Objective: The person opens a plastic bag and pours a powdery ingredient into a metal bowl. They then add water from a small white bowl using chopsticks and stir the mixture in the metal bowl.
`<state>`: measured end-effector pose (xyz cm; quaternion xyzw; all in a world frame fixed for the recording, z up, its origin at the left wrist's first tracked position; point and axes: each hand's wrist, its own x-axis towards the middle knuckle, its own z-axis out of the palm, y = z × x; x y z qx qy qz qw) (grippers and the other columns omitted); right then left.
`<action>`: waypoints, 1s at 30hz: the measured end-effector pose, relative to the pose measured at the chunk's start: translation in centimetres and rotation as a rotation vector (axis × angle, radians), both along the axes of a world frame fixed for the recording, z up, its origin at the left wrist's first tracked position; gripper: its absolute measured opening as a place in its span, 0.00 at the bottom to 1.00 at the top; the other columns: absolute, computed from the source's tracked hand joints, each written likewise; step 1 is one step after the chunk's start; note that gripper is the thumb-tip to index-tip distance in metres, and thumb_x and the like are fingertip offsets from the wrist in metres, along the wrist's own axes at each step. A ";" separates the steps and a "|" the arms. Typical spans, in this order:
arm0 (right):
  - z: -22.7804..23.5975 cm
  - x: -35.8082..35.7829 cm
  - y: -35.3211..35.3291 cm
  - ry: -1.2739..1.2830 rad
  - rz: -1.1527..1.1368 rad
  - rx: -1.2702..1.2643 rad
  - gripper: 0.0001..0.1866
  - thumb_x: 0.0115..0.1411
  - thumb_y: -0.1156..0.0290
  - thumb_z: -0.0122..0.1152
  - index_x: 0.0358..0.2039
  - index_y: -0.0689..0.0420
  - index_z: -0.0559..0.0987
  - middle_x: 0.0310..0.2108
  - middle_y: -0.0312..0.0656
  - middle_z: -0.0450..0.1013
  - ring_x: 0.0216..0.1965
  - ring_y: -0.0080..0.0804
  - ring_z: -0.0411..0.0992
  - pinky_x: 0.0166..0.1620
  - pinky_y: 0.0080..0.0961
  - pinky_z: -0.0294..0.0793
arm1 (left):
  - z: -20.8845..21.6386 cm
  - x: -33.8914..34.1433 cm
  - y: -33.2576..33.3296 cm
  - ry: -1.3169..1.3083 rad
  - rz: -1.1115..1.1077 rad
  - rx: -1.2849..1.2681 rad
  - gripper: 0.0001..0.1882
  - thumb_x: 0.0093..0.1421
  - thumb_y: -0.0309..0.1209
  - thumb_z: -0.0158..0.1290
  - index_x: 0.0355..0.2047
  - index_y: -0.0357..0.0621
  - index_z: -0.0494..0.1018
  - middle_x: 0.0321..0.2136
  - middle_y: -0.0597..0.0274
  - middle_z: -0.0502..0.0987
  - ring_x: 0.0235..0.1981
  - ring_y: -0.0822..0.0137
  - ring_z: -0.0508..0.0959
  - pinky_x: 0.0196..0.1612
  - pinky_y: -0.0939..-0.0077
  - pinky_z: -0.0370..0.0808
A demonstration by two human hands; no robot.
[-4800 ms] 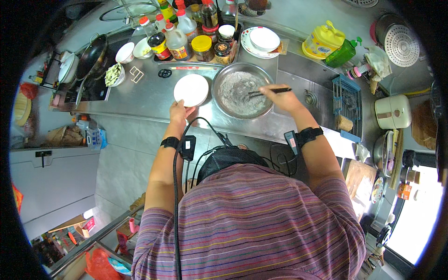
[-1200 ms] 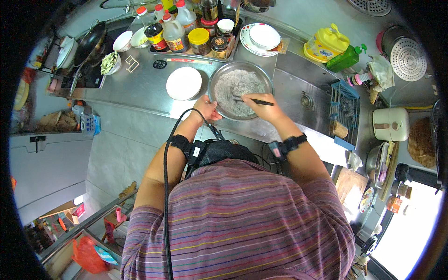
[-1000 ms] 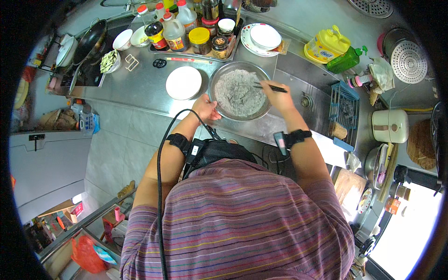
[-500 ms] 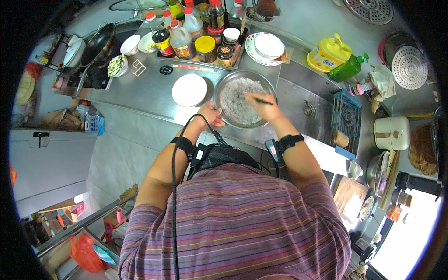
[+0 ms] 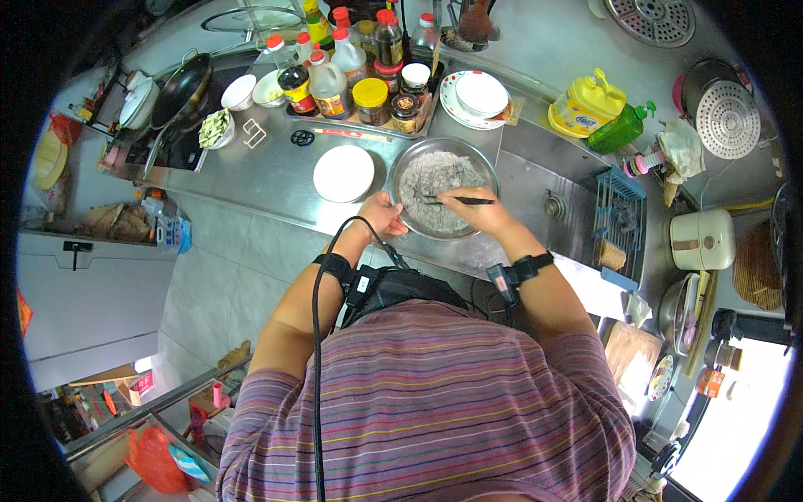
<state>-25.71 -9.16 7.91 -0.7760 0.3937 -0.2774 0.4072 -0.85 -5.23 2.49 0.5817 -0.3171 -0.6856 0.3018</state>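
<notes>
A round metal basin (image 5: 492, 159) stands near the front edge of the steel counter, holding a pale grey-white, floury and crumbly mixture (image 5: 441, 174). My right hand (image 5: 481, 211) is over its right side, fingers closed around dark chopsticks (image 5: 477, 201) whose tips reach into the mixture. On the basin's near-left rim, my left hand (image 5: 384, 215) grips the edge, though part of its fingers is hidden. A white plate (image 5: 344, 174) lies just left of the basin, apart from it.
Behind the basin, a tray of sauce bottles and jars (image 5: 370, 99) is beside stacked plates (image 5: 481, 94). On the right are the sink (image 5: 535, 167), a yellow jug (image 5: 585, 107) and a blue rack (image 5: 621, 209). A wok (image 5: 186, 88) and bowl of cut vegetables (image 5: 217, 130) are left.
My right hand has turned the chopsticks from a slant to nearly level, and their tips have shifted within the mixture. My left hand stays at the rim. The view has shifted slightly.
</notes>
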 end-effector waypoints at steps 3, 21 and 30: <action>1.9 -3.6 -0.6 0.115 -0.108 0.228 0.11 0.58 0.64 0.62 0.38 0.56 0.83 0.29 0.43 0.80 0.29 0.26 0.76 0.37 0.23 0.75 | 0.1 0.2 0.3 -0.019 0.025 -0.023 0.13 0.63 0.34 0.52 0.35 0.37 0.63 0.23 0.46 0.77 0.21 0.57 0.81 0.21 0.71 0.79; 4.8 -4.7 0.4 0.168 -0.311 0.117 0.09 0.57 0.70 0.61 0.31 0.63 0.81 0.27 0.49 0.78 0.28 0.34 0.78 0.33 0.27 0.74 | -1.8 7.6 1.6 0.158 0.707 -0.004 0.23 0.59 0.30 0.53 0.48 0.26 0.59 0.35 0.45 0.74 0.30 0.56 0.80 0.30 0.68 0.83; 0.5 -1.4 1.9 0.058 -0.174 0.007 0.10 0.58 0.67 0.61 0.32 0.61 0.82 0.31 0.49 0.79 0.32 0.36 0.79 0.37 0.26 0.75 | -2.4 8.1 0.7 0.270 0.733 0.043 0.21 0.54 0.16 0.45 0.50 0.25 0.63 0.39 0.45 0.75 0.36 0.51 0.80 0.35 0.68 0.84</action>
